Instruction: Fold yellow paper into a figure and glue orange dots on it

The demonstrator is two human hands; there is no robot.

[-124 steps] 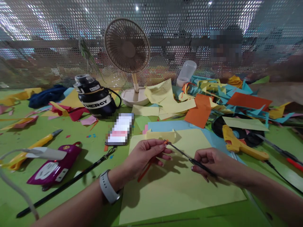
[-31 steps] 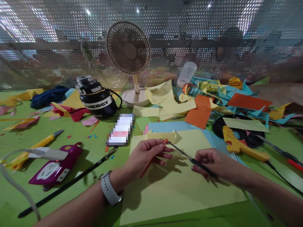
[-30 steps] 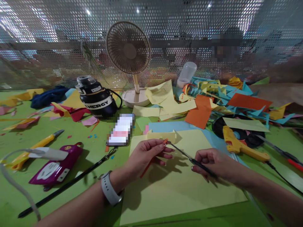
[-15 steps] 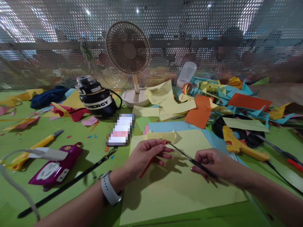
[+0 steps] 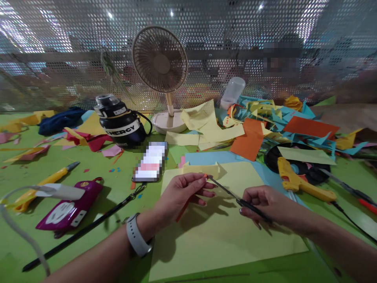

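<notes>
My left hand [image 5: 188,190] pinches a narrow orange-red paper strip [image 5: 183,209] between thumb and index finger, its other fingers loosely spread. The strip's tail hangs below the palm, and a small orange end shows at the fingertips. In my right hand [image 5: 265,200] are slim scissors [image 5: 224,188] with black handles, seen edge-on. Their tips meet the orange end; whether the blades are parted is too fine to tell. Both hands are above a large pale yellow sheet [image 5: 229,247]. Just behind the left hand is a small folded yellow paper piece [image 5: 201,169].
A phone [image 5: 150,162], black bottle [image 5: 120,125] and fan [image 5: 160,63] stand beyond my left hand. To the right lie a yellow glue gun [image 5: 303,182] and heaped paper scraps [image 5: 265,112]. A purple power bank-like case [image 5: 69,208] and yellow cutter [image 5: 47,184] are at left.
Both hands hold nearly the same pose. The scissors have turned slightly, with their blades looking a little broader at the orange end.
</notes>
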